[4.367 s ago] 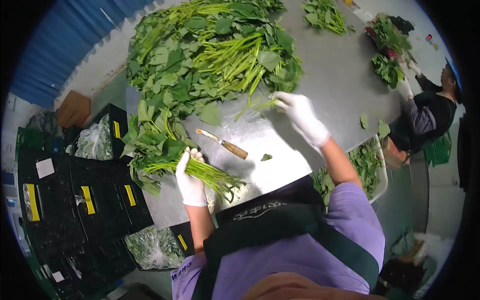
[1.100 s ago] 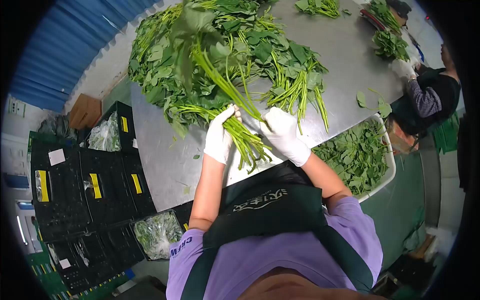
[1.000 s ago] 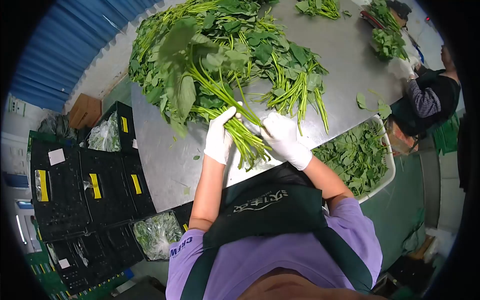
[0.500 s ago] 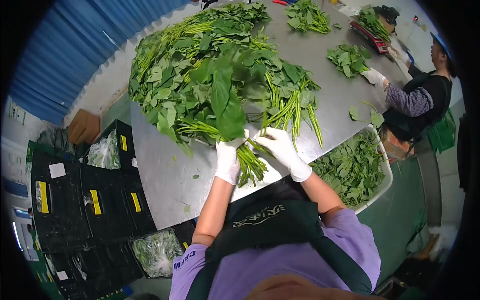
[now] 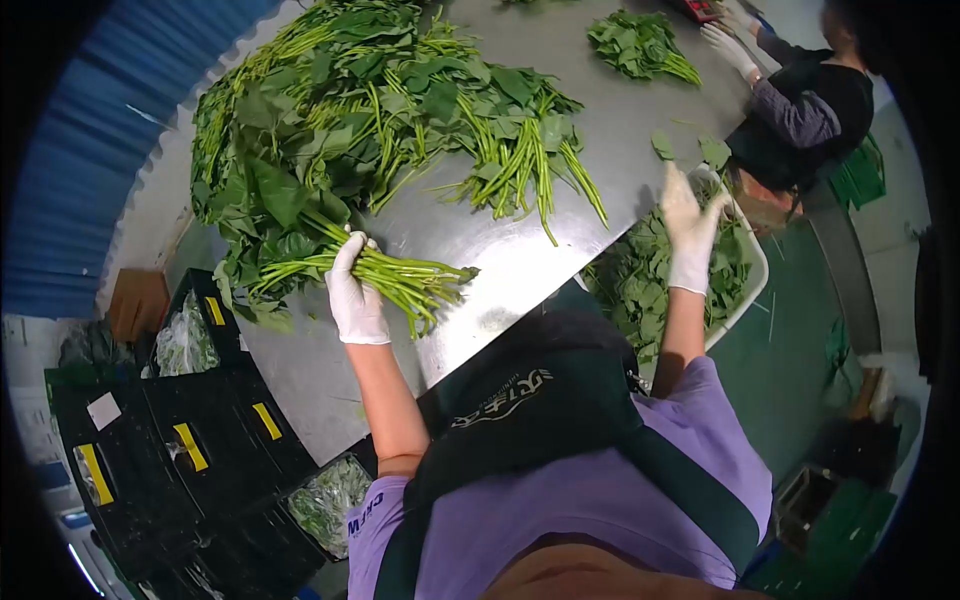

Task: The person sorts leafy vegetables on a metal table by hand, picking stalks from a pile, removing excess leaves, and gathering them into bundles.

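My left hand (image 5: 357, 292), in a white glove, is closed around a bunch of leafy green stems (image 5: 410, 282). The cut ends point right over the metal table, and the leaves lie to the left against a big heap of the same greens (image 5: 330, 110). My right hand (image 5: 690, 225), gloved too, is stretched out with fingers apart and nothing visible in it. It hovers over a white basket (image 5: 757, 268) of loose leaves (image 5: 650, 285) beside the table edge. Loose stems (image 5: 525, 165) trail from the heap onto the table.
Across the metal table (image 5: 590, 190) lies another bunch (image 5: 643, 45). A co-worker (image 5: 810, 110) stands at the far right, gloved hands by a red scale (image 5: 698, 8). Black crates (image 5: 225, 430) are stacked at the left, near a cardboard box (image 5: 137, 303).
My right hand has left the bunch and moved right, over the basket. My left hand has carried the bunch left. The view has shifted, and the co-worker's hand has left the bunch on the table.
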`<action>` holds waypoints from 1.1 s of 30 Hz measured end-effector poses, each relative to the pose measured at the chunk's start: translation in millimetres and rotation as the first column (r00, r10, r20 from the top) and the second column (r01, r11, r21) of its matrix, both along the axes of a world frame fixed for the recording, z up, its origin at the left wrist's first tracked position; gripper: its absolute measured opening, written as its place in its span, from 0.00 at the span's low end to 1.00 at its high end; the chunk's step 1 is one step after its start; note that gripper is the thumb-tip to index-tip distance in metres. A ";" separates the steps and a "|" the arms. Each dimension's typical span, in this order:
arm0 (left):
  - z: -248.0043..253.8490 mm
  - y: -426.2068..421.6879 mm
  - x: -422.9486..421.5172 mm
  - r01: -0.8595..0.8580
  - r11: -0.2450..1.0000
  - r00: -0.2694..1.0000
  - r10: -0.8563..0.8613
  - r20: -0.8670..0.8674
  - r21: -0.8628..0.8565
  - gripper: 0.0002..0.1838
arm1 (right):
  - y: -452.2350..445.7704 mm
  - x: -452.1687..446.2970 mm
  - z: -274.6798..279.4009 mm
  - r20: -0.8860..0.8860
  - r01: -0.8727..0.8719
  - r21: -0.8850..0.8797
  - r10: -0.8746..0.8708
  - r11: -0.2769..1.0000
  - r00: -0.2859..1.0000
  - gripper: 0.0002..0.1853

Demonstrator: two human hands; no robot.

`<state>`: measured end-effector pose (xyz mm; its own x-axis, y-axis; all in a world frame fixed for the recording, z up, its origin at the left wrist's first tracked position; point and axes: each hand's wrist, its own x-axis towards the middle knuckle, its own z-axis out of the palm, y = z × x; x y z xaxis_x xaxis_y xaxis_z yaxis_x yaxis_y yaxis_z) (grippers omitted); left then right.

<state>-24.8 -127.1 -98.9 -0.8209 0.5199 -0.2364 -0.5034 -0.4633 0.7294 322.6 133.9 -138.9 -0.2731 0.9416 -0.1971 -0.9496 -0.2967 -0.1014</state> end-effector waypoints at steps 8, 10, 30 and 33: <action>-2.2 -9.8 22.7 0.096 0.995 0.995 -0.096 -0.003 -0.030 0.12 | 6.1 -108.9 -52.1 0.588 -0.583 0.199 -0.572 0.788 -0.572 0.21; -1.6 -16.0 21.0 0.058 0.998 0.998 -0.058 0.008 -0.025 0.11 | 9.6 -102.0 -60.7 0.405 -0.605 0.176 -0.618 0.776 -0.674 0.16; -11.1 3.3 32.9 0.148 0.987 0.985 -0.142 0.097 -0.055 0.08 | -54.1 -117.1 58.7 0.843 -0.502 0.491 -0.243 0.712 0.480 0.10; -15.3 -1.5 29.0 0.163 0.985 0.982 -0.157 0.103 -0.048 0.09 | -54.8 -144.8 30.9 0.828 -0.506 0.539 -0.312 0.674 0.467 0.10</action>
